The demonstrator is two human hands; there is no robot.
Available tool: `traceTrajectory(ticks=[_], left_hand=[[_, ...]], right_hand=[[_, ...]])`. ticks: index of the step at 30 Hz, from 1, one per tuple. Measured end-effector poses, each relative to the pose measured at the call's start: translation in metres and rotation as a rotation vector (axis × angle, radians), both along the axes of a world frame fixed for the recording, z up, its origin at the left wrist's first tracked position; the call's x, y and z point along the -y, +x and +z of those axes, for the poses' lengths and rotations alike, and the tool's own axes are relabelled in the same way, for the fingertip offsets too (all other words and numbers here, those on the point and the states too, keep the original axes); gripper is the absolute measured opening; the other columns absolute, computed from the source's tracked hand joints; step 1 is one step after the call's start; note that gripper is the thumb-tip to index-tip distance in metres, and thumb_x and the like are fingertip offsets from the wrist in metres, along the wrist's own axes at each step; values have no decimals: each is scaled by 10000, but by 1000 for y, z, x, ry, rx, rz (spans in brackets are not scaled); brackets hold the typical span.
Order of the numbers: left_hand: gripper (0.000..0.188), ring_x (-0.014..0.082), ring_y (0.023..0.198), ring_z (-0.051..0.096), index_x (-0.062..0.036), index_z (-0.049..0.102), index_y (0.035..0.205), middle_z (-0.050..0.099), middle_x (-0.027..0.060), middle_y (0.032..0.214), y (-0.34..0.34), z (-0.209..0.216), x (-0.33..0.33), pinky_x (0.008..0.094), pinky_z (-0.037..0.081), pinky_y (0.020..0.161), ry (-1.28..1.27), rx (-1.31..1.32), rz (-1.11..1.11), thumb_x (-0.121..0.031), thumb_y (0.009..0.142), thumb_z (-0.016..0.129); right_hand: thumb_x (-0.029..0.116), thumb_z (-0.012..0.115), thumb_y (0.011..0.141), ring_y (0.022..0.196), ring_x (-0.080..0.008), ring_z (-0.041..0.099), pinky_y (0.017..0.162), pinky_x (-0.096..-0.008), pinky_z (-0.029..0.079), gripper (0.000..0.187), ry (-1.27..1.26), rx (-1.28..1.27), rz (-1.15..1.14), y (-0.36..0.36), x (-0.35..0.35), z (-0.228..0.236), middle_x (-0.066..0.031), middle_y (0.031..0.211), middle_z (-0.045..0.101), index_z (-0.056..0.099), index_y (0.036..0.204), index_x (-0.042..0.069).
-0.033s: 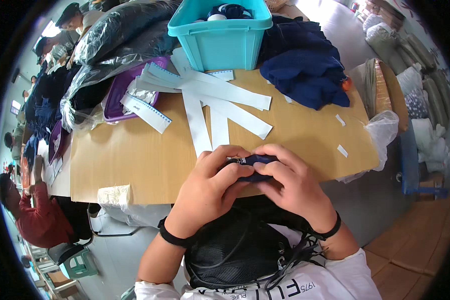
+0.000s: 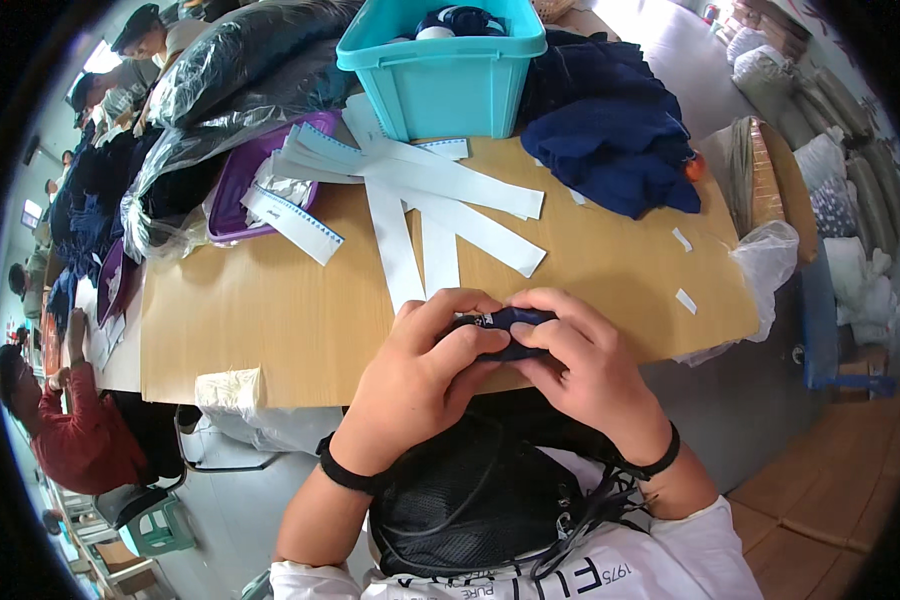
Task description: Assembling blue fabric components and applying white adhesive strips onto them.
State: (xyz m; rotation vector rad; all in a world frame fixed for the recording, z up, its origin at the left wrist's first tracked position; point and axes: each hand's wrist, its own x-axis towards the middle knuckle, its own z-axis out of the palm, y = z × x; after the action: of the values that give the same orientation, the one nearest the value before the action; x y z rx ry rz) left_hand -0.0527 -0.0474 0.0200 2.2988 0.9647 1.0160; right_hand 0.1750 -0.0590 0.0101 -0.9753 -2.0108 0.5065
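A small folded piece of dark navy cloth with a white mark is pinched between my hands, just above the table's near edge. My left hand grips its left end, the thumb pressed on the top. On the other end my right hand closes in the same way, thumb near the middle. The fingers hide most of its underside, and its exact kind cannot be made out. Just beyond my fingers lie several white paper strips, fanned across the wooden table.
A turquoise bin with dark items stands at the far middle. Right of it is a navy cloth heap. A purple basket and plastic-wrapped bundles are at the far left. A person in red sits left. A black mesh bag rests against me.
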Motion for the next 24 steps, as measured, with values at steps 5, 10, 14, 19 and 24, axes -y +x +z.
traceTrajectory(ticks=[5, 10, 14, 19, 24], left_hand=[[359, 311, 995, 616, -122, 703, 1117, 643, 105, 1253, 3, 10, 5, 400, 504, 853, 61, 27, -14, -17, 791, 811], [333, 279, 958, 681, -93, 723, 1115, 637, 144, 1171, 11, 50, 10, 356, 564, 790, 157, 258, -103, 10, 803, 783], [193, 254, 965, 678, -32, 695, 1060, 642, 171, 1094, 7, 75, 0, 344, 557, 783, 208, 342, -158, -41, 867, 707], [145, 276, 1007, 686, -19, 683, 1052, 644, 222, 1180, 9, 101, -12, 366, 575, 868, 225, 428, -186, -25, 914, 641], [166, 309, 1118, 674, -15, 675, 1083, 642, 240, 1248, 6, 153, -27, 402, 553, 953, 241, 448, -201, -9, 931, 607]], right_hand=[[74, 866, 807, 1041, -321, 722, 864, -400, 599, 299, 92, -82, 15, 5, 0, 5, -129, 1188, 718, 724, 1068, 46], [113, 873, 824, 972, -316, 727, 826, -392, 594, 296, 114, -198, 109, 4, 2, 51, -166, 1136, 717, 751, 1082, 37], [152, 862, 851, 911, -313, 700, 796, -370, 576, 364, 144, -187, 211, -1, -5, 82, -160, 1104, 680, 726, 1161, 20], [228, 905, 848, 998, -322, 718, 837, -381, 591, 492, 245, -154, 194, -7, -13, 115, -204, 1201, 661, 680, 1233, 21], [238, 943, 802, 1037, -330, 740, 880, -393, 601, 505, 373, -193, 282, -10, -46, 164, -185, 1156, 717, 686, 1173, 12]])
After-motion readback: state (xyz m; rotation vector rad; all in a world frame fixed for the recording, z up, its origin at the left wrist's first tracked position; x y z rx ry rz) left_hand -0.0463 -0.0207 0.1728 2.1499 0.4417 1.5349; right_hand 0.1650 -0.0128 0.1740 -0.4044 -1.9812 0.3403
